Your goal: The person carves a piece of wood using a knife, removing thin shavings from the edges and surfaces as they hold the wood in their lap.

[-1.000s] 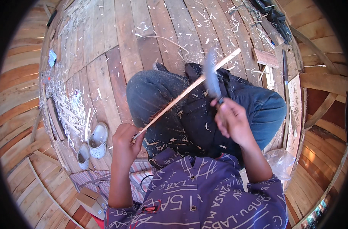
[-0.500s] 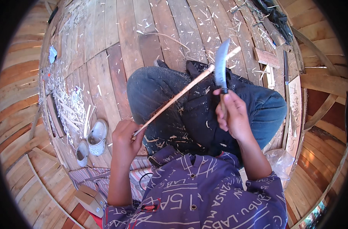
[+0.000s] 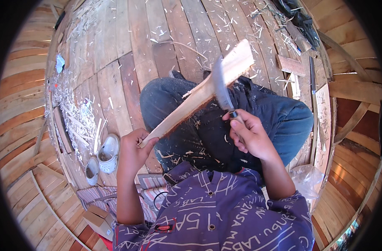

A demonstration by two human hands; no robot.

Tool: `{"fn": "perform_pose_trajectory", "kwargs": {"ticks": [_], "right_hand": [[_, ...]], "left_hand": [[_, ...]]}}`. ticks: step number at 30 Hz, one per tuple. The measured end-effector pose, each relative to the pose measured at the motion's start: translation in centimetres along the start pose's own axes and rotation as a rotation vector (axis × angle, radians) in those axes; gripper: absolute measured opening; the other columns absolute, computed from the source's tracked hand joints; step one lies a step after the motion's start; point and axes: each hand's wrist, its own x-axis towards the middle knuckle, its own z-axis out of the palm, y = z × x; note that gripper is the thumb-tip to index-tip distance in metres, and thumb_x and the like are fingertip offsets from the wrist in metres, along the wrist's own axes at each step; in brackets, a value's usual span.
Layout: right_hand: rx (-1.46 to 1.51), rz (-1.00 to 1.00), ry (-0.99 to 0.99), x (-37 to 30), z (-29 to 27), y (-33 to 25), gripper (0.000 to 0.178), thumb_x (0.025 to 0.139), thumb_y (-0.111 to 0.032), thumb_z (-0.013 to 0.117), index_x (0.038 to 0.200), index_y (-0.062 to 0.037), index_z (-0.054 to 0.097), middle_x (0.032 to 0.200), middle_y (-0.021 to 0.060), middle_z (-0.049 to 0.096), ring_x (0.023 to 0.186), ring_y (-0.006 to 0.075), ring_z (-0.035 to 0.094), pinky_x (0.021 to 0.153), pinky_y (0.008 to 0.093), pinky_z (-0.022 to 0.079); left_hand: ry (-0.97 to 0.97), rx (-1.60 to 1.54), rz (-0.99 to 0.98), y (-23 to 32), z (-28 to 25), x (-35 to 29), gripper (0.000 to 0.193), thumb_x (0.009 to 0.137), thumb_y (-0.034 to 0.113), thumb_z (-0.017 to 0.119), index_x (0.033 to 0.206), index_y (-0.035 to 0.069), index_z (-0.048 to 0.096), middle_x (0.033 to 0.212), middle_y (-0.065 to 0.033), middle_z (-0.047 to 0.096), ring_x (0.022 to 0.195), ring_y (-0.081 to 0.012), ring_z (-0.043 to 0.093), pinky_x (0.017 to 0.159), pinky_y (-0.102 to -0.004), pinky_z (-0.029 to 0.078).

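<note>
My left hand [image 3: 136,144] grips the narrow end of a pale wooden piece [image 3: 186,105], which slants up and away to the right across my lap. Its far end widens into a flat paddle shape, and reddish-brown rough fibre runs along its lower edge. Fingers wrapped round the handle, my right hand [image 3: 249,134] holds a curved knife [image 3: 222,90]. The blade points away from me and lies over the piece where it begins to widen; it is slightly blurred. A thin sliver sticks out from the wood's upper edge beside the blade.
Wood shavings [image 3: 80,121] are heaped on the plank floor at left, near a pair of pale clogs [image 3: 108,152]. A cardboard box [image 3: 98,219] stands at lower left. To the right lie a wood offcut [image 3: 291,65], a long dark blade-like tool [image 3: 312,79] and a clear plastic bag [image 3: 306,180].
The wooden piece has turned from its thin edge to show its broad face. The knife has come left and down, its blade now across the wood. Both hands keep their hold.
</note>
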Motion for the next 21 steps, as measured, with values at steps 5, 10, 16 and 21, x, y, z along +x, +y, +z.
{"fn": "perform_pose_trajectory", "kwargs": {"ticks": [5, 10, 16, 21], "right_hand": [[0.040, -0.079, 0.172, -0.4, -0.2, 1.1, 0.017, 0.096, -0.016, 0.054, 0.109, -0.0055, 0.053, 0.060, -0.0029, 0.046, 0.042, 0.0025, 0.038, 0.036, 0.0193, 0.029], [-0.031, -0.084, 0.127, -0.8, -0.1, 2.0, 0.022, 0.099, -0.017, 0.047, 0.114, -0.0037, 0.053, 0.060, -0.0026, 0.046, 0.045, 0.0024, 0.039, 0.040, 0.0179, 0.029], [-0.318, -0.194, 0.176, -0.4, 1.2, 3.4, 0.023, 0.098, -0.016, 0.048, 0.107, 0.0017, 0.058, 0.066, 0.0053, 0.055, 0.055, 0.0125, 0.053, 0.051, 0.0273, 0.041], [-0.562, -0.382, 0.095, 0.2, 4.6, 2.3, 0.024, 0.092, -0.016, 0.058, 0.108, 0.0005, 0.054, 0.076, 0.0195, 0.061, 0.072, 0.0358, 0.065, 0.062, 0.0380, 0.048]], "left_hand": [[-0.160, -0.051, -0.137, -0.3, -0.9, 0.7, 0.026, 0.075, 0.016, 0.078, 0.074, -0.003, 0.061, 0.058, -0.0073, 0.053, 0.056, -0.0091, 0.044, 0.053, -0.0274, 0.038], [-0.183, -0.141, -0.239, -0.2, -1.8, 0.4, 0.027, 0.077, 0.020, 0.077, 0.075, -0.002, 0.063, 0.059, -0.0052, 0.056, 0.058, -0.0063, 0.046, 0.054, -0.0263, 0.039], [-0.064, -0.048, -0.251, 2.1, -4.4, -1.2, 0.025, 0.077, 0.021, 0.076, 0.075, -0.002, 0.066, 0.062, -0.0079, 0.061, 0.058, -0.0111, 0.055, 0.057, -0.0264, 0.042], [0.124, -0.058, -0.117, 4.1, -4.1, -2.2, 0.020, 0.073, 0.014, 0.079, 0.074, -0.001, 0.066, 0.066, -0.0104, 0.064, 0.060, -0.0172, 0.058, 0.060, -0.0290, 0.043]]}}
